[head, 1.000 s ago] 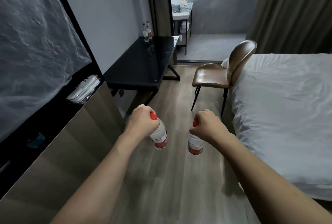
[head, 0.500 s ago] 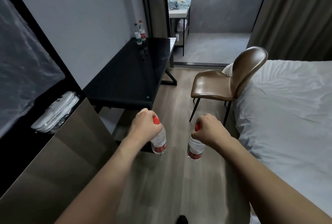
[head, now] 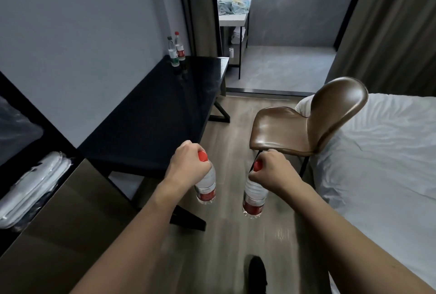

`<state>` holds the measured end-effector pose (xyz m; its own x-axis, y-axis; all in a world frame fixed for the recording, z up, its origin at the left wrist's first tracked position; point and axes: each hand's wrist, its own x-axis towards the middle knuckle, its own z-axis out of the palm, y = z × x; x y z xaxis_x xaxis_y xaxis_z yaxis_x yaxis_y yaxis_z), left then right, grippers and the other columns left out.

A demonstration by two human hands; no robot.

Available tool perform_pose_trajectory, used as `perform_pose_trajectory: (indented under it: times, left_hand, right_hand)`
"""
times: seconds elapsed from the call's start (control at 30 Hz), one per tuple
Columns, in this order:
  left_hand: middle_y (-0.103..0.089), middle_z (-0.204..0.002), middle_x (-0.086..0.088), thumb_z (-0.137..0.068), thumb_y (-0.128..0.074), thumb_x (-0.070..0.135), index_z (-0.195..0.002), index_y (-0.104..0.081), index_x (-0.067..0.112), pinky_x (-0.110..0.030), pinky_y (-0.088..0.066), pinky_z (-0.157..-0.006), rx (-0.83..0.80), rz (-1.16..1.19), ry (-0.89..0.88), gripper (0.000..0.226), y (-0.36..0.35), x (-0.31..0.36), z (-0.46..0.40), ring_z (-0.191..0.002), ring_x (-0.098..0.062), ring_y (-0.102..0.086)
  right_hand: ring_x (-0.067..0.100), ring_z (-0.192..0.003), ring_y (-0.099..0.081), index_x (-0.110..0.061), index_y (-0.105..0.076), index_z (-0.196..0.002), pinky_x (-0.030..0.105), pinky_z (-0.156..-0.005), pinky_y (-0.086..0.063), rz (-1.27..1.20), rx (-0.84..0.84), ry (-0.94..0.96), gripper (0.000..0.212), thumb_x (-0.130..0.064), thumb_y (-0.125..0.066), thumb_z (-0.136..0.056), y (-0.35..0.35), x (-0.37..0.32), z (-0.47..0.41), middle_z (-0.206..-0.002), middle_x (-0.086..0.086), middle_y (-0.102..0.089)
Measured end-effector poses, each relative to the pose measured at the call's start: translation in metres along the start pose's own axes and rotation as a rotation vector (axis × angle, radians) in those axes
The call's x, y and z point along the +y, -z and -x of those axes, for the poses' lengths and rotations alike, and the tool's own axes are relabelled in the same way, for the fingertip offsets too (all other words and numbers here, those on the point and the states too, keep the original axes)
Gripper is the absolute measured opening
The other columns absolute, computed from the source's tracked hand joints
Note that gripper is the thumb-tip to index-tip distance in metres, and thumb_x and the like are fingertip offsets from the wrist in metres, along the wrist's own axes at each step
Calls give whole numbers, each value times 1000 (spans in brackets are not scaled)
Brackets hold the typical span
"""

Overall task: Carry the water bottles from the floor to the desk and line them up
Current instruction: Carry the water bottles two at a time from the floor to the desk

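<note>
My left hand (head: pixel 187 166) grips the neck of a clear water bottle (head: pixel 206 188) with a red cap and red label, hanging above the floor beside the desk's near corner. My right hand (head: pixel 271 171) grips a second bottle (head: pixel 253 199) of the same kind by its neck, a little to the right. The black desk (head: pixel 160 109) stretches away along the left wall. At its far end stand two bottles side by side: a green-capped bottle (head: pixel 173 52) and a red-capped bottle (head: pixel 179 47).
A brown chair (head: pixel 306 124) stands right of the desk, its back against the white bed (head: pixel 389 152). A low cabinet (head: pixel 59 223) fills the near left. Wooden floor runs between desk and chair. A dark shoe (head: pixel 257 272) shows at the bottom.
I have walked forward: the desk, chair and far bottles are nearer and larger. Both hands still carry their bottles at about the same height.
</note>
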<state>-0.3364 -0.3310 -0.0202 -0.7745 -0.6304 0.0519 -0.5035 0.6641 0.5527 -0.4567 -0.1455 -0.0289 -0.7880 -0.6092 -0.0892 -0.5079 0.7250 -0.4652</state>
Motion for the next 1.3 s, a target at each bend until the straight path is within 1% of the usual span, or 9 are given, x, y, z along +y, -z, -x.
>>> perform_pose_trajectory:
  times: [0.17,0.27,0.47,0.6,0.77,0.87,1.03,1.17,1.3]
  left_hand:
    - [-50,-90,11,-72,-67,23,-88,-65,22,-19,-37,-56,-20,-7,57,15,-20,6,-80,-79,-8,-54]
    - [-50,-90,10,-73,-66,21,-85,-65,22,-18,-37,-55,-6,-15,70,12,-24,20,-133,-78,-8,-54]
    - [-53,-91,9,-76,-68,22,-86,-66,21,-19,-39,-56,80,27,77,10,-25,41,-222,-78,-6,-55]
    - [-55,-93,7,-76,-70,22,-88,-66,21,-21,-42,-58,70,39,89,13,-28,40,-272,-81,-7,-55]
    - [-54,-92,9,-70,-72,22,-81,-64,25,-20,-42,-57,3,71,115,14,-36,30,-348,-79,-6,-55]
    - [-56,-90,11,-67,-73,22,-77,-63,28,-19,-41,-56,-26,100,114,15,-37,17,-398,-79,-5,-56]
    - [-55,-92,12,-72,-70,22,-82,-64,28,-17,-38,-56,-17,108,84,13,-28,4,-487,-79,-3,-55]
    - [-54,-94,11,-74,-67,22,-87,-65,26,-18,-39,-57,-7,88,68,13,-21,-3,-547,-81,-5,-56]
    - [-55,-93,12,-73,-70,21,-86,-63,26,-18,-40,-56,-36,107,67,15,-17,-7,-599,-80,-3,-55]
  right_hand:
    - [22,-69,-52,-9,-60,-64,24,-50,-30,-30,-17,57,12,-20,-64,-65,0,17,-82,-75,3,-50]
    - [19,-71,-50,-11,-63,-70,23,-52,-31,-25,-2,91,11,-22,-65,-68,15,24,-133,-77,0,-49]
    - [24,-78,-54,-21,-57,-70,26,-64,-37,-27,2,109,9,-23,-65,-72,46,23,-231,-85,-2,-44]
    - [24,-78,-55,-17,-60,-75,26,-65,-37,-22,8,132,10,-25,-65,-72,48,20,-288,-89,0,-47]
    - [22,-75,-53,-25,-50,-63,25,-63,-35,-24,-30,106,18,-27,-66,-70,37,15,-368,-84,-2,-46]
    - [22,-75,-52,-25,-48,-62,25,-63,-35,-28,-61,85,20,-28,-66,-70,25,4,-415,-84,-3,-46]
    - [24,-79,-55,-18,-58,-73,28,-67,-42,-25,-35,85,11,-27,-65,-72,28,-24,-499,-85,0,-47]
    - [25,-81,-56,-15,-63,-83,34,-73,-50,-44,3,89,15,-26,-66,-75,31,-41,-553,-91,3,-49]
    - [25,-81,-56,-13,-66,-88,31,-69,-47,-53,11,66,17,-25,-65,-76,35,-47,-604,-91,3,-49]
